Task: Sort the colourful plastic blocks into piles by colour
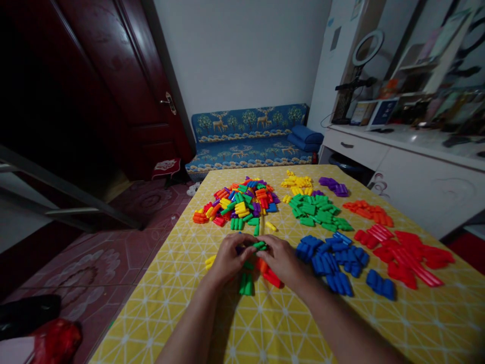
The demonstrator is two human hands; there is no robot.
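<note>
Between the fingertips of both hands is a green plastic building block (259,245) made of short rounded tubes. My left hand (232,257) pinches it from the left, and my right hand (281,257) grips it from the right. Under and beside the hands lie a green block (246,284), a red block (272,278) and a yellow block (209,261); the fingers partly cover others. Just beyond the hands is a mixed-colour pile (242,202) of such blocks, with a single yellow piece (271,226) near it.
Sorted heaps lie to the right: green blocks (316,210), blue blocks (333,258), red blocks (405,253), orange blocks (369,212), purple blocks (334,186) and yellow blocks (297,181). A yellow patterned cloth (159,313) covers the table. Behind stands a blue sofa (242,146); a white dresser (413,177) is at right.
</note>
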